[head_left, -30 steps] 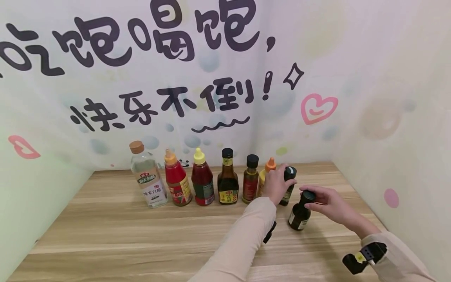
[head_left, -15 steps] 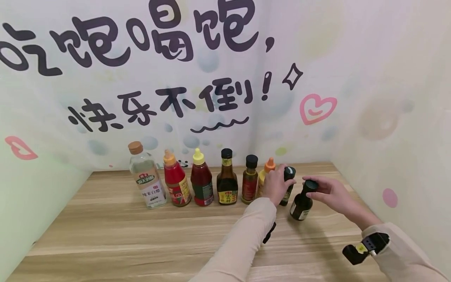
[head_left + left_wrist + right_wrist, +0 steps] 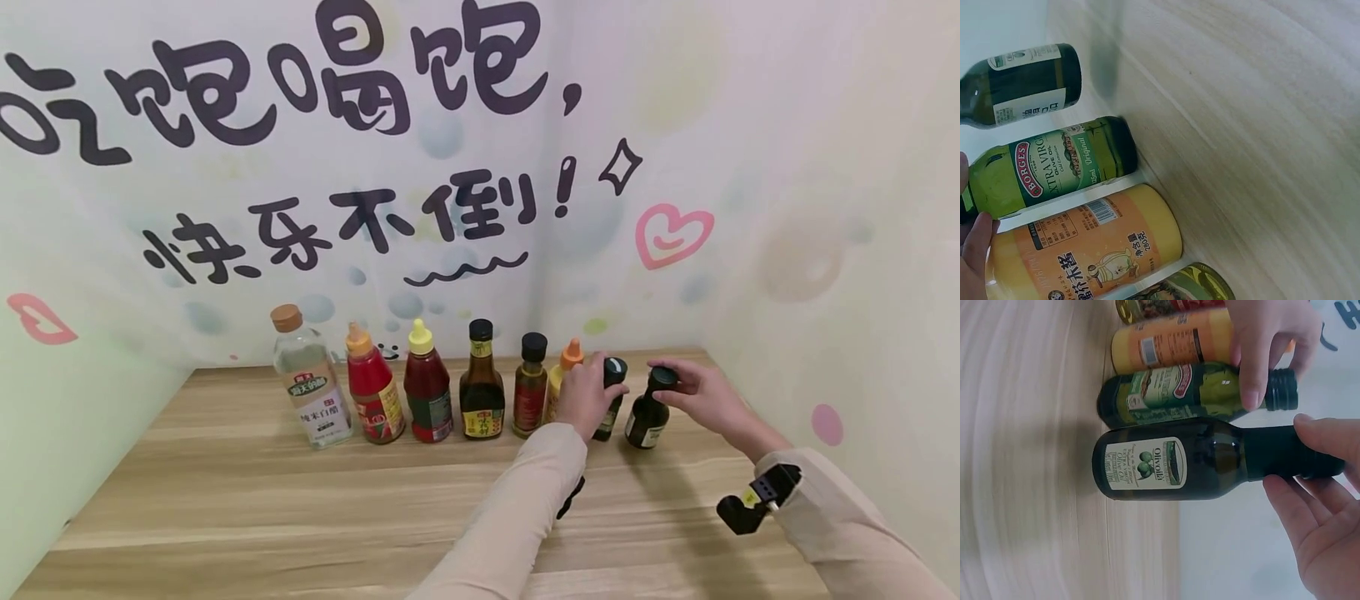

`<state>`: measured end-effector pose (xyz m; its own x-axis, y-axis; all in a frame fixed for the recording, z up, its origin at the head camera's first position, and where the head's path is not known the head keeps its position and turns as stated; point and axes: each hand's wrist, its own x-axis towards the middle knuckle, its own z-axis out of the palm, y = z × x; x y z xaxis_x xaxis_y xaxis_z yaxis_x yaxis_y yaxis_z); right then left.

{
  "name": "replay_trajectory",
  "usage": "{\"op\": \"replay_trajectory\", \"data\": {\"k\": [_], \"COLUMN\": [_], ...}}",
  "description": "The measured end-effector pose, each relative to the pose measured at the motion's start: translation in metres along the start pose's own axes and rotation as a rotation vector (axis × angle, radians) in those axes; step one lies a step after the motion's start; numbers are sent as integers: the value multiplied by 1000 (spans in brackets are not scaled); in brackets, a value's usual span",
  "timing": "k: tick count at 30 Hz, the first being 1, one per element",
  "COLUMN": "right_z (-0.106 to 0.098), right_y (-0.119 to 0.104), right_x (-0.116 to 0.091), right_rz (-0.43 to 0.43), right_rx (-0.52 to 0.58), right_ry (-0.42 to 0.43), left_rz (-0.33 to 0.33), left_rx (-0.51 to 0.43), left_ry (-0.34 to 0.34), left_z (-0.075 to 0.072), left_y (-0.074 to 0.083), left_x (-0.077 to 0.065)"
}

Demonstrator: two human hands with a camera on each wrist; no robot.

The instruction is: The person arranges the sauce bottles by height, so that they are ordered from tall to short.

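In the right wrist view, the thumb and fingers of my right hand grip a dark Olivoilà olive oil bottle by its capped neck. That bottle stands about upright at the right end of a row in the head view; whether its base touches the table cannot be told. My left hand holds the neck of a green Borges olive oil bottle, just left of the dark one. Left of that is a yellow squeeze bottle with an orange label, partly hidden by my left hand in the head view.
Along the back of the wooden table stand a clear vinegar bottle, two red squeeze bottles, a dark sauce bottle and a black-capped bottle. A printed cloth hangs behind them. A pale wall rises at the right.
My right hand has moved the dark olive oil bottle back and slightly right, into line with the row. My left hand has stayed on the green bottle.
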<state>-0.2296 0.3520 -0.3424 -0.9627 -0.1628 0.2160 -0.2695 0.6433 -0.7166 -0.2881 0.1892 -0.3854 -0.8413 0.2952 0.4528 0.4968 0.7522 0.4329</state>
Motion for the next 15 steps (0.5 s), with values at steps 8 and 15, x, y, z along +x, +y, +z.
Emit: {"op": "replay_trajectory", "data": {"k": [8,15], "right_z": [1,2], "right_y": [11,18], "right_x": [10,17], "right_rz": [33,41], "right_rx": [-28,4], "right_ry": [-2,-23], "left_rz": [7,0], "left_rx": [40,74], "left_ry": [1,7], "left_z": [-1,-1], "left_y": [2,4], "left_x": [-1,0]}}
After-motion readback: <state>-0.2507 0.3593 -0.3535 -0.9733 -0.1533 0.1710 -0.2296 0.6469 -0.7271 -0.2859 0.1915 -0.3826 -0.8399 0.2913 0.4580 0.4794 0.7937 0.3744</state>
